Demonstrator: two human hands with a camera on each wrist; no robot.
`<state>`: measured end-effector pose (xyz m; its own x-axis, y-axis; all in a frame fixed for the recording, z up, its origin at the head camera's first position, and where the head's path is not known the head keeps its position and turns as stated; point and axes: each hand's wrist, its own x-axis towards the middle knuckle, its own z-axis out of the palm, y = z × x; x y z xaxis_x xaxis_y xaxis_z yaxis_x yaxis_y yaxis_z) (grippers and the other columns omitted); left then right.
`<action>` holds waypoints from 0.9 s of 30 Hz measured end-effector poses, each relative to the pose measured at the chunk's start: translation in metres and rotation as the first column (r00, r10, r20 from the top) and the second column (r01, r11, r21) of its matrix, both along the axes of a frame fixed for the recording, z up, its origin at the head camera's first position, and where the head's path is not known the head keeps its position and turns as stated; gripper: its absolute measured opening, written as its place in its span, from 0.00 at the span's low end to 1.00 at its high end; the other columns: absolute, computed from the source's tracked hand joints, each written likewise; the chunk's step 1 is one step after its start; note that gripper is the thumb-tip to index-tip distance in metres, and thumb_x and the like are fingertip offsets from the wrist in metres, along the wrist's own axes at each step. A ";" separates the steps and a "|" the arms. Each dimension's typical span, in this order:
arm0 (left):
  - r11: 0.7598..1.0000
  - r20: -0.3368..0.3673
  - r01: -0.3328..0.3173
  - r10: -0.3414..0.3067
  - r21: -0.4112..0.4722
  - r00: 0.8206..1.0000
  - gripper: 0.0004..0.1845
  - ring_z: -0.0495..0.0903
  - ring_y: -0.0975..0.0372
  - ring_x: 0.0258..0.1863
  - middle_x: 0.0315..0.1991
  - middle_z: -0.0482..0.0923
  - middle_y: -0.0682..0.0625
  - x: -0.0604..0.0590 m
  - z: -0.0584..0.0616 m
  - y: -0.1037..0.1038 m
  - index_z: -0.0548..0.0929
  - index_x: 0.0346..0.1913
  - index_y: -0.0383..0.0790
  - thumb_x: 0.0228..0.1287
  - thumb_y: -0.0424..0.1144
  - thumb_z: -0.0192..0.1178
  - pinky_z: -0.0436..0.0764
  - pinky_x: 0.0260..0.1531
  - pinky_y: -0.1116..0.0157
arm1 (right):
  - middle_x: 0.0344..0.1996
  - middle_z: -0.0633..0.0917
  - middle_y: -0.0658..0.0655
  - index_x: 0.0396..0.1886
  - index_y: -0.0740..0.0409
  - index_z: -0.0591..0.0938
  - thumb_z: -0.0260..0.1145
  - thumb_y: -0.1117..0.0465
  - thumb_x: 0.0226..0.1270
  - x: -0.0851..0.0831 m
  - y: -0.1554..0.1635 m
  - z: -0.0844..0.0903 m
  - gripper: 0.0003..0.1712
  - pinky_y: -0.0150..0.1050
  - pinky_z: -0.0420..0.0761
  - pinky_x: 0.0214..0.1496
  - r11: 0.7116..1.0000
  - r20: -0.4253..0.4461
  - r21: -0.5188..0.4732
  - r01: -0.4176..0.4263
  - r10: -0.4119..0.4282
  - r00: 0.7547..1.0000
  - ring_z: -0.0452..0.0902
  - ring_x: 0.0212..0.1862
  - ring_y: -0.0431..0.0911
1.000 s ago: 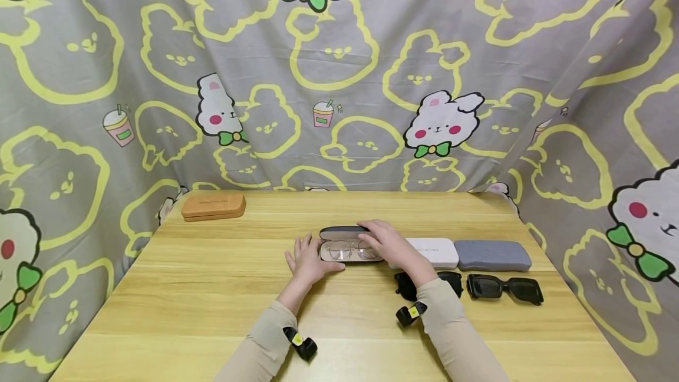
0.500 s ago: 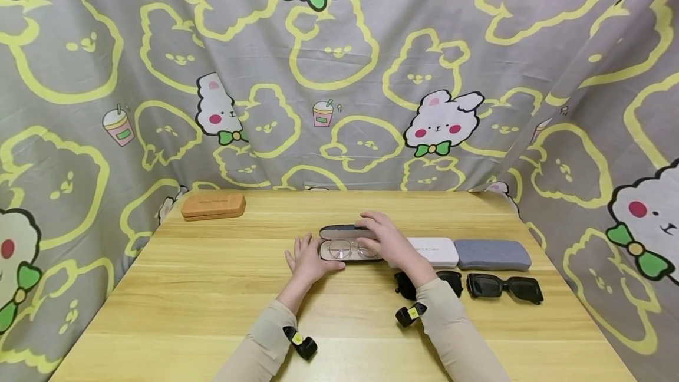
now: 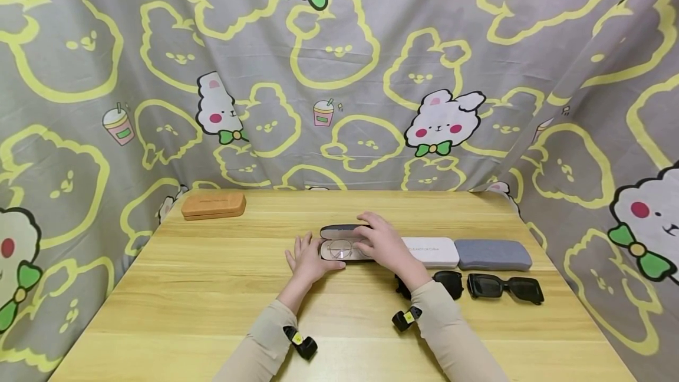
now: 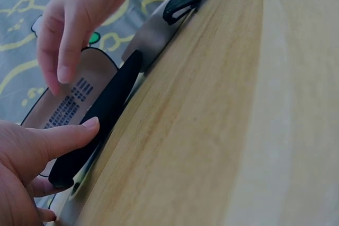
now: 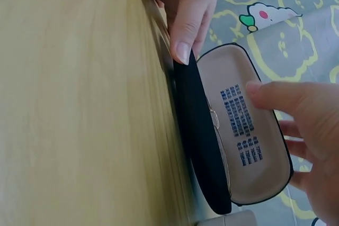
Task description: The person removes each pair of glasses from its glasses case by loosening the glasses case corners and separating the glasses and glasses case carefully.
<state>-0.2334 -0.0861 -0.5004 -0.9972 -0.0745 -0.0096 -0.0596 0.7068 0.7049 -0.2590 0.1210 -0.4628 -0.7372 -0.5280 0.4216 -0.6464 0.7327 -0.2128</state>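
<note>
Sliding left over the open glasses case [image 3: 345,243], the right hand [image 3: 383,244] spreads its fingers; left hand [image 3: 307,262] steadies it, relaxed.

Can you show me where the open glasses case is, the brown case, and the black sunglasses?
open glasses case [image 5: 249,130]: right wrist view, on the lid's beige lining.
brown case [image 3: 213,205]: head view, middle of its top.
black sunglasses [image 3: 505,287]: head view, on the frame's bridge.

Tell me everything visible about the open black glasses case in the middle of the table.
The black glasses case is a hard oval clamshell, dark outside and lined in beige, with blocks of small print inside the lid. It lies open on the wooden table, its lid raised, left of a white case. Thin-rimmed clear glasses lie inside. The left hand touches its near left end; the right hand reaches over it.
</note>
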 end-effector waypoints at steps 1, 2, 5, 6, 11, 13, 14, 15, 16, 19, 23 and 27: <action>1.000 0.001 0.000 0.000 0.000 1.000 0.44 0.42 0.39 0.77 0.75 0.57 0.37 0.000 0.000 0.000 0.77 0.61 0.41 0.36 0.55 0.80 0.31 0.69 0.32 | 0.62 0.78 0.59 0.46 0.51 0.86 0.71 0.53 0.61 0.001 -0.001 0.000 0.15 0.55 0.70 0.69 1.000 0.005 0.010 0.010 -0.010 1.000 0.69 0.68 0.57; 1.000 0.002 0.000 0.000 0.000 1.000 0.44 0.42 0.39 0.77 0.75 0.57 0.37 0.000 0.000 0.000 0.77 0.61 0.41 0.36 0.55 0.80 0.31 0.69 0.32 | 0.62 0.78 0.60 0.45 0.52 0.87 0.72 0.53 0.60 0.002 -0.002 0.000 0.15 0.57 0.69 0.69 1.000 0.008 0.019 0.018 -0.019 1.000 0.68 0.69 0.58; 1.000 0.002 0.001 -0.001 0.001 1.000 0.44 0.42 0.40 0.77 0.75 0.56 0.37 0.000 0.000 0.000 0.77 0.61 0.41 0.37 0.55 0.79 0.31 0.69 0.32 | 0.62 0.78 0.61 0.44 0.52 0.87 0.72 0.54 0.59 0.004 -0.006 -0.001 0.14 0.59 0.68 0.70 0.997 0.011 0.056 0.051 -0.051 0.999 0.68 0.69 0.59; 1.000 0.002 0.001 -0.001 0.002 1.000 0.44 0.42 0.40 0.77 0.75 0.57 0.37 0.000 0.000 0.000 0.77 0.61 0.41 0.37 0.55 0.79 0.31 0.69 0.32 | 0.62 0.78 0.62 0.44 0.52 0.87 0.73 0.53 0.59 0.005 -0.007 -0.002 0.14 0.59 0.67 0.70 0.995 0.010 0.072 0.065 -0.066 0.998 0.67 0.69 0.59; 1.000 -0.002 0.002 -0.002 0.001 1.000 0.44 0.42 0.40 0.77 0.74 0.57 0.37 -0.001 -0.001 -0.001 0.78 0.60 0.42 0.36 0.55 0.79 0.31 0.69 0.32 | 0.62 0.77 0.62 0.41 0.50 0.88 0.72 0.52 0.59 0.007 -0.014 -0.005 0.12 0.60 0.67 0.70 0.983 -0.014 0.127 0.130 -0.129 0.992 0.67 0.69 0.60; 1.000 -0.002 0.001 -0.001 0.001 1.000 0.44 0.42 0.40 0.77 0.74 0.57 0.37 -0.001 -0.001 -0.001 0.78 0.60 0.42 0.36 0.54 0.80 0.31 0.69 0.32 | 0.62 0.77 0.62 0.40 0.51 0.88 0.72 0.53 0.59 0.008 -0.016 -0.006 0.12 0.60 0.66 0.70 0.981 -0.008 0.129 0.148 -0.148 0.989 0.66 0.69 0.60; 1.000 -0.001 0.000 0.000 0.001 1.000 0.44 0.42 0.40 0.77 0.74 0.57 0.37 -0.001 -0.001 -0.001 0.78 0.60 0.42 0.36 0.54 0.80 0.31 0.69 0.33 | 0.62 0.77 0.62 0.39 0.51 0.88 0.72 0.53 0.58 0.008 -0.017 -0.007 0.11 0.60 0.66 0.70 0.979 -0.010 0.132 0.157 -0.157 0.988 0.66 0.69 0.61; 1.000 -0.001 -0.001 0.001 0.000 1.000 0.44 0.42 0.40 0.77 0.74 0.57 0.37 -0.001 -0.001 -0.001 0.78 0.60 0.42 0.36 0.54 0.80 0.31 0.69 0.33 | 0.63 0.76 0.62 0.39 0.51 0.88 0.72 0.53 0.59 0.008 -0.017 -0.007 0.11 0.61 0.65 0.71 0.977 0.000 0.138 0.164 -0.165 0.986 0.65 0.70 0.61; 1.000 0.000 -0.001 0.001 -0.001 1.000 0.44 0.42 0.40 0.77 0.74 0.57 0.37 -0.001 -0.001 -0.001 0.78 0.60 0.42 0.36 0.54 0.80 0.31 0.69 0.33 | 0.63 0.75 0.62 0.39 0.51 0.88 0.72 0.53 0.59 0.009 -0.018 -0.007 0.11 0.61 0.64 0.71 0.975 0.009 0.142 0.171 -0.174 0.985 0.64 0.70 0.61; 1.000 -0.002 -0.004 0.004 -0.003 1.000 0.44 0.42 0.40 0.77 0.74 0.57 0.37 -0.001 -0.001 0.000 0.78 0.60 0.42 0.36 0.54 0.80 0.32 0.69 0.32 | 0.64 0.74 0.61 0.39 0.52 0.88 0.71 0.53 0.60 0.009 -0.019 -0.007 0.10 0.61 0.61 0.72 0.971 0.021 0.152 0.186 -0.192 0.981 0.62 0.71 0.61; 1.000 0.000 -0.006 0.006 -0.005 1.000 0.44 0.42 0.40 0.77 0.74 0.58 0.37 -0.001 -0.001 0.000 0.78 0.60 0.42 0.36 0.54 0.80 0.33 0.69 0.32 | 0.65 0.73 0.60 0.38 0.52 0.89 0.71 0.53 0.61 0.009 -0.019 -0.008 0.10 0.62 0.60 0.73 0.970 0.025 0.151 0.192 -0.198 0.980 0.61 0.72 0.59; 1.000 0.003 -0.005 0.005 -0.004 1.000 0.44 0.42 0.40 0.77 0.74 0.57 0.37 -0.001 -0.001 0.000 0.77 0.61 0.42 0.36 0.54 0.80 0.32 0.69 0.32 | 0.65 0.73 0.60 0.37 0.52 0.89 0.71 0.54 0.60 0.010 -0.019 -0.008 0.09 0.63 0.60 0.73 0.971 0.033 0.145 0.188 -0.194 0.980 0.60 0.72 0.60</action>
<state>-0.2346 -0.0865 -0.5013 -0.9967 -0.0797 -0.0127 -0.0656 0.7096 0.7015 -0.2493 0.1017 -0.4710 -0.8473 -0.4269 0.3161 -0.4833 0.8664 -0.1253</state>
